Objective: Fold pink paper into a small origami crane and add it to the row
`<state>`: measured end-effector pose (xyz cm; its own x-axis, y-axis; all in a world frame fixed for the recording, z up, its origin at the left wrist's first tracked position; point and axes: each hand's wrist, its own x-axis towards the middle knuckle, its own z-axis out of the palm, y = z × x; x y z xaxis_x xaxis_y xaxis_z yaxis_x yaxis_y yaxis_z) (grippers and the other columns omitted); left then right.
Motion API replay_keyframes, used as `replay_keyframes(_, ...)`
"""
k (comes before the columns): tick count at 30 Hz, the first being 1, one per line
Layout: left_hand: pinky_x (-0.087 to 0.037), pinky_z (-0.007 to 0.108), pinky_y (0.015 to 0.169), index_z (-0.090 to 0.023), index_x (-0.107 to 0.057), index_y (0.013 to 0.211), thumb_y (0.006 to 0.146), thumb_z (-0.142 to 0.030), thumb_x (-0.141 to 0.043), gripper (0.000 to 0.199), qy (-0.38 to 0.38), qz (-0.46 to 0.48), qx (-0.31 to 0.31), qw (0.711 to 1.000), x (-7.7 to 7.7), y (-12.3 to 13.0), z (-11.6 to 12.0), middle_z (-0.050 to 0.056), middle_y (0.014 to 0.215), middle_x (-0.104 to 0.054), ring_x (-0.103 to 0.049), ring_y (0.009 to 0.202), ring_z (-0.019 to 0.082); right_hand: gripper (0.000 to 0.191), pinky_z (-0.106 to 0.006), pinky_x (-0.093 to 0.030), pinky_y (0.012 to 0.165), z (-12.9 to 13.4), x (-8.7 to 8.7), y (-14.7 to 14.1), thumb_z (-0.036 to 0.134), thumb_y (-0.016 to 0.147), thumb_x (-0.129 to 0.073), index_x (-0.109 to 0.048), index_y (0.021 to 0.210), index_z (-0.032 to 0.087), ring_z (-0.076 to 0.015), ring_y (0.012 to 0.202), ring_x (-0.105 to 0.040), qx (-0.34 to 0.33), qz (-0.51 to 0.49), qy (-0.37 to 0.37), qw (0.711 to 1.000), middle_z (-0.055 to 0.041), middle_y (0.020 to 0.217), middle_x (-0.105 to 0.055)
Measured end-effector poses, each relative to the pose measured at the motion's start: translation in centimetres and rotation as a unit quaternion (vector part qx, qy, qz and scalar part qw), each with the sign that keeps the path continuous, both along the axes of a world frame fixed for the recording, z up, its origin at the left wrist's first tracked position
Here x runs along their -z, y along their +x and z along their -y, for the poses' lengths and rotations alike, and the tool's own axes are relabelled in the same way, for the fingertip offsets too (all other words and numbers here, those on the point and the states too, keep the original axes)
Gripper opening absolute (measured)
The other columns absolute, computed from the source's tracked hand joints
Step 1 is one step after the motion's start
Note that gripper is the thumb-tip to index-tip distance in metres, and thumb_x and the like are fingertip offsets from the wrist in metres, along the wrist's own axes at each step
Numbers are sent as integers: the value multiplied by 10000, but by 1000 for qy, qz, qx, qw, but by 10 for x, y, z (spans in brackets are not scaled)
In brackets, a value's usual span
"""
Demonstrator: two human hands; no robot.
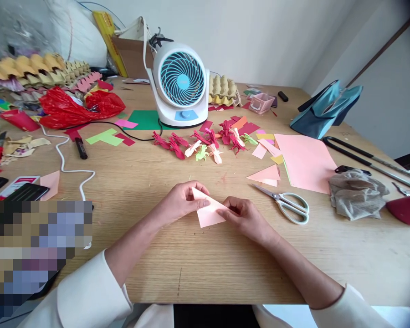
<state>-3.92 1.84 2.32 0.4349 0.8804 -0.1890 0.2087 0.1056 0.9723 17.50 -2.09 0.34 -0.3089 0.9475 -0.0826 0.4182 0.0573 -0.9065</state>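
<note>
A small pink paper (207, 215), triangular in outline, is held between both hands above the front middle of the wooden table (157, 269). My left hand (187, 200) pinches its upper left part, thumb on top. At the right corner, my right hand (244, 216) grips the paper between thumb and fingers. Scissors (292, 207) with white handles lie to the right of my right hand, and behind them are cut pink pieces (264, 174). Folded paper figures (201, 152) in red, pink and green lie beyond my hands.
A white and blue fan (182, 84) stands at the back. Large pink sheets (304, 159), a crumpled grey cloth (357, 193) and a blue bag (319, 114) are on the right. On the left are a red plastic bag (82, 107), a white cable (63, 157) and a black marker (81, 148).
</note>
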Motion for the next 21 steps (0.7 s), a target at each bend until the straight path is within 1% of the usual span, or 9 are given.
replay_keyframes(2, -481, 265, 670, -134, -650, 915, 671, -361, -763, 352, -24, 14, 6, 1000, 5, 5, 3, 37, 850, -705, -638, 748, 169, 296, -222, -282, 528, 1, 2, 0, 414, 881, -577, -558, 732, 159, -98, 596, -391, 26, -27, -5, 999, 38, 645, -463)
replay_keyframes(4, -490, 287, 698, -122, -684, 924, 680, -357, -751, 346, -39, 2, 14, 999, 9, 10, 7, 61, 893, -724, -651, 777, 190, 301, -223, -276, 525, 1, 3, -1, 426, 876, -580, -555, 740, 159, -99, 595, -383, 34, -48, -4, 998, 37, 647, -454)
replay_keyframes(7, -468, 278, 651, -119, -719, 915, 723, -383, -715, 326, -22, -41, 5, 999, 12, 15, 11, 53, 823, -721, -638, 726, 189, 281, -224, -259, 520, 3, 2, -2, 410, 867, -596, -552, 749, 159, -95, 587, -360, 11, -60, -4, 998, 41, 644, -438)
replay_keyframes(9, -448, 265, 618, -121, -726, 894, 736, -390, -700, 312, -9, -54, 8, 998, 13, 17, 11, 43, 775, -707, -621, 693, 180, 270, -227, -252, 520, 4, 2, -3, 390, 868, -595, -543, 738, 160, -93, 583, -351, 1, -54, -2, 999, 42, 642, -429)
replay_keyframes(12, -423, 248, 589, -128, -710, 842, 739, -379, -690, 272, 8, -33, 4, 999, 14, 15, 10, 30, 743, -681, -590, 669, 163, 280, -231, -247, 516, 5, 2, -3, 376, 879, -578, -507, 703, 170, -92, 574, -341, 5, -47, 6, 999, 44, 632, -412)
replay_keyframes(15, -397, 236, 569, -140, -650, 743, 748, -387, -689, 251, 22, -5, -10, 1000, 14, 11, 7, 8, 681, -620, -540, 634, 138, 285, -233, -248, 514, 4, 3, -3, 375, 881, -576, -488, 694, 178, -93, 571, -341, 9, -51, 3, 999, 45, 628, -409)
replay_keyframes(18, -350, 222, 549, -149, -557, 644, 767, -416, -691, 323, 28, 12, -12, 999, 13, 6, 4, -25, 612, -515, -452, 586, 102, 290, -234, -248, 512, 4, 3, -4, 377, 878, -580, -483, 689, 181, -94, 571, -340, 10, -56, -3, 998, 44, 630, -409)
replay_keyframes(21, -316, 222, 556, -144, -551, 646, 776, -431, -694, 347, 21, 25, -7, 999, 12, 2, 2, -34, 610, -474, -408, 584, 89, 304, -236, -239, 508, 3, 2, -3, 386, 874, -590, -485, 676, 180, -92, 564, -331, 14, -58, -6, 998, 47, 620, -402)
